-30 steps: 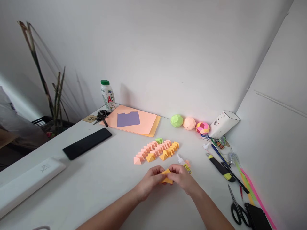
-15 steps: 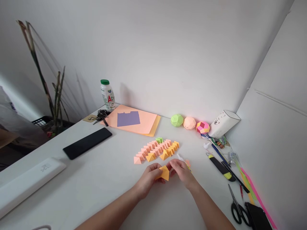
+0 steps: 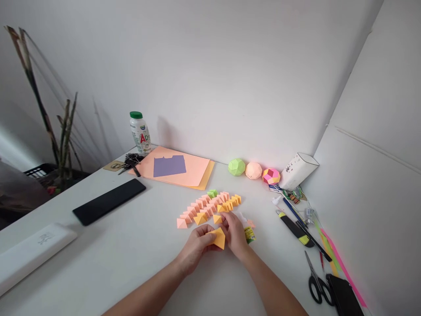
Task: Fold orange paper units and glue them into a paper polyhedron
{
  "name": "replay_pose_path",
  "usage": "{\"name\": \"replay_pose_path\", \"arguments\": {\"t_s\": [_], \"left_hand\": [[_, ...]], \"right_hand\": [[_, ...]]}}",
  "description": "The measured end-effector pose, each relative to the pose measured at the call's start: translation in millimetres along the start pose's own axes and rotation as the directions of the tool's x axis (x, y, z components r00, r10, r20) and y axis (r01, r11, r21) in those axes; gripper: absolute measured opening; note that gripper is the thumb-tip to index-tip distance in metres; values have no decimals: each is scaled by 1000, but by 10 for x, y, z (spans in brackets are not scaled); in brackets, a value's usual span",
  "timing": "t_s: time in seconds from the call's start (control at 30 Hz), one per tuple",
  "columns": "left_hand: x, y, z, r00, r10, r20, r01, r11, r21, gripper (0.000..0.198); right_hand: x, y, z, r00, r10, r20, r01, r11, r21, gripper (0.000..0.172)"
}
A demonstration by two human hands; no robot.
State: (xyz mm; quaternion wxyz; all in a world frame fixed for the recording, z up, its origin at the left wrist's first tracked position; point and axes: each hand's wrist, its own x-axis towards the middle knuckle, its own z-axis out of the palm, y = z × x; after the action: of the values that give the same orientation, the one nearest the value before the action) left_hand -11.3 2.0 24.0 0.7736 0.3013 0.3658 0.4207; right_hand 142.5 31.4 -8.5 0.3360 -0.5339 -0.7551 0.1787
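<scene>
My left hand (image 3: 194, 246) is closed in a pinch on a folded orange paper piece (image 3: 218, 237), held just above the white table (image 3: 131, 259). My right hand (image 3: 234, 232) is beside it, fingers curled and reaching to the near end of two rows of small folded pink and orange paper units (image 3: 210, 206). Whether the right fingertips grip one of those units is not clear. A single green folded unit (image 3: 212, 193) sits at the far side of the rows. A small glue bottle (image 3: 247, 229) lies just right of my right hand.
Three paper balls, green (image 3: 237, 166), peach (image 3: 253, 170) and pink-yellow (image 3: 271, 176), stand by the wall beside a tipped white box (image 3: 297, 170). Pens and a cutter (image 3: 294, 223), scissors (image 3: 315, 283), a black phone (image 3: 109, 201), paper sheets (image 3: 174, 169), keys and a bottle (image 3: 140, 133) surround them.
Both hands have moved forward toward the rows of folded units. The orange piece has passed from both hands to the left hand alone, and the right hand has reached to the rows.
</scene>
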Motion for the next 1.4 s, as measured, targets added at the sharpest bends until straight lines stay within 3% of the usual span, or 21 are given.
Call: {"name": "replay_pose_path", "arguments": {"t_s": [0.3, 0.43, 0.57, 0.73, 1.2, 1.4], "left_hand": [[61, -56, -80, 999, 31, 16, -29, 997, -66, 12], [89, -64, -128, 992, 126, -9, -126, 990, -68, 10], [74, -31, -128, 974, 223, -34, -224, 975, -4, 8], [58, 1, -105, 972, 234, 40, -233, 972, -27, 9], [36, 34, -88, 979, 201, 35, -200, 979, -29, 9], [23, 36, -84, 977, 206, 46, -204, 978, -43, 7]], "right_hand": [[12, -2, 46, 994, 104, -27, -100, 987, 123, 24], [-2, -40, -43, 976, 214, -37, -193, 935, 298, 20], [-54, -90, -203, 964, 262, 43, -260, 901, 347, 18], [-85, -152, -290, 978, 174, 114, -205, 904, 376, 15], [-58, -277, -428, 989, -69, 128, 33, 964, 264, 14], [-98, -291, -459, 977, -55, 206, -2, 965, 264, 19]]}}
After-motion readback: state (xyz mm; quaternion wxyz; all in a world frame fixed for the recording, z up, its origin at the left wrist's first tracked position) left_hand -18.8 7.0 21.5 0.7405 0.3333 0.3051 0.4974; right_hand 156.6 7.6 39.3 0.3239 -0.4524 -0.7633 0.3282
